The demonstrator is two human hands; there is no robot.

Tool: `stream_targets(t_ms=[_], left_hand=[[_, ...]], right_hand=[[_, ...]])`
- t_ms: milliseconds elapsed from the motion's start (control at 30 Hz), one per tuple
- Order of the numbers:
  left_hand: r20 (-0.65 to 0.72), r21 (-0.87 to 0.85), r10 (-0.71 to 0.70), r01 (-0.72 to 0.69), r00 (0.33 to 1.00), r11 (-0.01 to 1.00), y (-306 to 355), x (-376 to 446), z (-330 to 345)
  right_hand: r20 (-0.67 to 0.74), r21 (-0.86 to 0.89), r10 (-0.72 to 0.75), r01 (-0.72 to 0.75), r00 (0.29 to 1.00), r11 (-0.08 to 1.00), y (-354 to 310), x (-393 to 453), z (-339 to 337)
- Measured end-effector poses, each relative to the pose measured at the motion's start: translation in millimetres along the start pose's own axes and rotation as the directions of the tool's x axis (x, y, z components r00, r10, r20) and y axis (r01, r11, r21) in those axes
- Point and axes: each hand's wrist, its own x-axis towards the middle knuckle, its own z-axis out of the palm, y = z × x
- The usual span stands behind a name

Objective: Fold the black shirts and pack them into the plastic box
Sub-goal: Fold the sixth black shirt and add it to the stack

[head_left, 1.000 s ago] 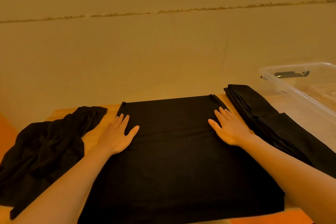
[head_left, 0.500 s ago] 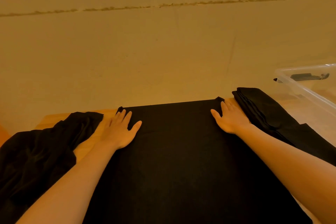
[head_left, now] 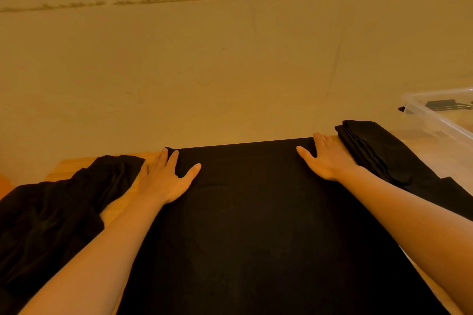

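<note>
Both hands have been slid up to the far corners of the flat black shirt at frame centre; left hand and right hand are pressed flat, fingers together, thumbs spread; smoothing seems finished, folding next; folded shirts and plastic box are seen at right, a crumpled shirt at lower left.

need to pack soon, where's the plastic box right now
In the head view, the plastic box sits at the far right edge, just beyond the folded shirts.

Plastic box cut by right edge
</note>
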Motion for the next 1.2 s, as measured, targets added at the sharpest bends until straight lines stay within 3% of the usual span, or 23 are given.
stream_targets(t_ms=[333,467,633,800,967,1200], left_hand=[[0.0,0.082,-0.039,0.039,0.999,0.996,-5.1,0.8,4.5],[-0.027,0.058,-0.039,0.041,0.999,0.998,-3.6,-3.2,3.9],[-0.085,0.008,-0.027,0.028,0.996,1.0,-6.1,-17.3,-0.9],[-0.131,-0.015,0.187,-0.19,0.974,0.982,-14.9,-53.8,-4.9],[-0.008,-0.108,0.421,-0.419,0.907,0.902,-22.7,-118.4,-0.7],[-0.084,-0.186,0.514,-0.521,0.853,0.833,-47.7,-222.4,15.5]], right_hand=[[-0.01,-0.017,0.036,-0.036,0.999,0.999,3.3,-1.5,3.6],[-0.107,-0.05,-0.063,0.058,0.992,0.997,3.9,-9.7,3.3],[-0.066,-0.07,-0.219,0.215,0.973,0.974,-7.6,-34.0,-1.3],[0.058,-0.064,-0.345,0.349,0.937,0.935,-16.6,-76.9,0.3],[0.051,-0.024,-0.382,0.384,0.923,0.923,-15.5,-122.6,-0.2],[0.071,0.031,-0.447,0.446,0.892,0.895,13.4,-217.8,4.1]])
